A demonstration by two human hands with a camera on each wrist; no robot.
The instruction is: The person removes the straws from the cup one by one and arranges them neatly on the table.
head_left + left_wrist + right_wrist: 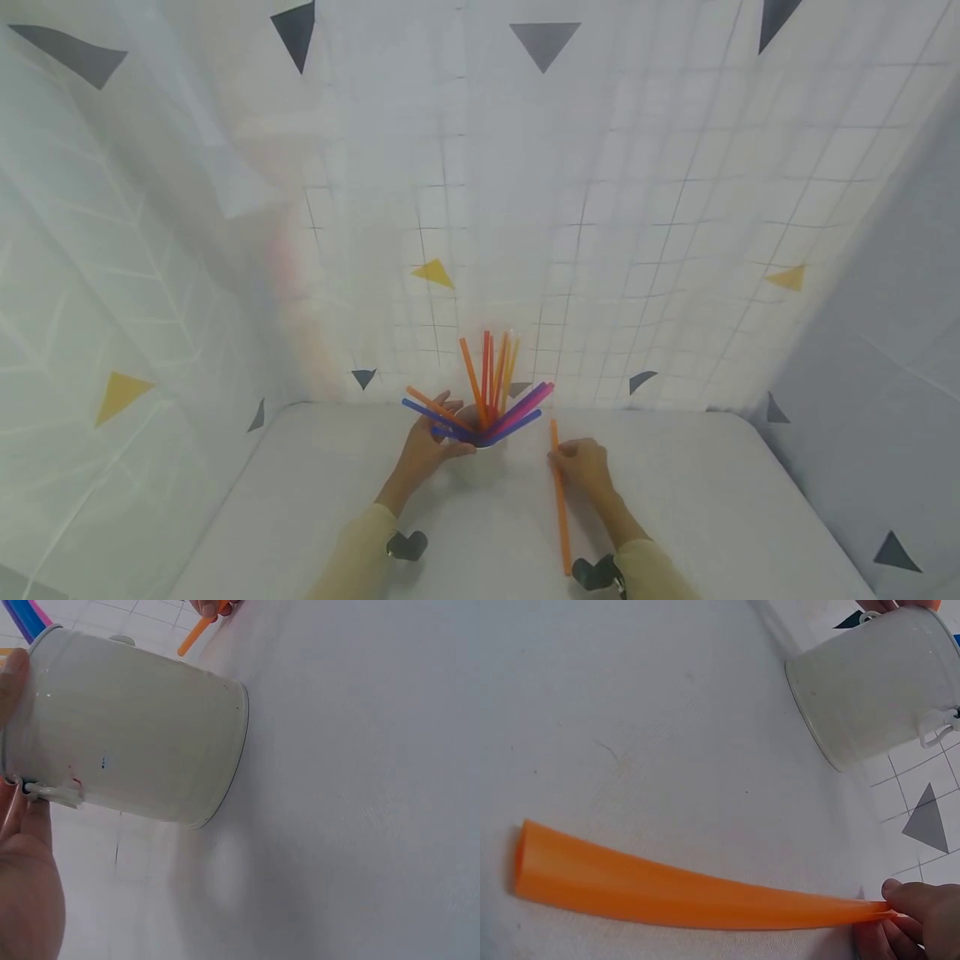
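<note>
A white metal pail (142, 727) stands on the table, with several colored plastic straws (491, 383) fanning out of its mouth in orange, red, yellow, pink, purple and blue. My left hand (423, 450) grips the pail by its upper rim, thumb at the near side and the other fingers round the far left side, partly hidden behind straws. To the right of the pail, my right hand (588, 467) pinches a single wide orange straw (667, 889) between thumb and fingers. That straw runs lengthwise toward me, its near end low over the table.
The white tabletop (697, 492) reaches back to a pale curtain (675, 208) with a grid and triangles. More patterned fabric hangs at both sides. A wire handle (937, 735) is hinged on the pail's side.
</note>
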